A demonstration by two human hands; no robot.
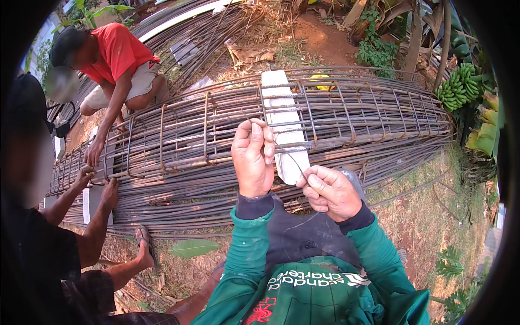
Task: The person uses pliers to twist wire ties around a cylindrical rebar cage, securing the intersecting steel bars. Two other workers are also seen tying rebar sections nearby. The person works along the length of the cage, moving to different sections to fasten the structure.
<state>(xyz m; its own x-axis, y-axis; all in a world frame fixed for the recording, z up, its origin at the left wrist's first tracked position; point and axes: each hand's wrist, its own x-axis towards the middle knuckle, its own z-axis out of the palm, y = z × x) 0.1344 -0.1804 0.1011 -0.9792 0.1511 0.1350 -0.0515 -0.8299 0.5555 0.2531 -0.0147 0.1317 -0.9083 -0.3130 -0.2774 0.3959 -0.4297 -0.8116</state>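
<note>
In front of me lies a long rebar cage (187, 132) of rusty rods tied with square stirrups. My left hand (253, 157) is raised over its near side, with thumb and fingers pinched together. A thin dark tie wire (293, 159) runs from there to my right hand (331, 193), whose thumb and forefinger pinch its other end. Beneath the wire, a pale white board (286, 116) lies crosswise under the cage. My right hand is close to the board's near end. How the wire sits inside my left fingers is partly hidden.
Loose rebar (179, 208) is piled under and beside the cage. One person in a red shirt (123, 51) crouches at the far left. Another in dark clothes (46, 244) works at the near left, hands at the cage. Green bananas (459, 88) hang at right.
</note>
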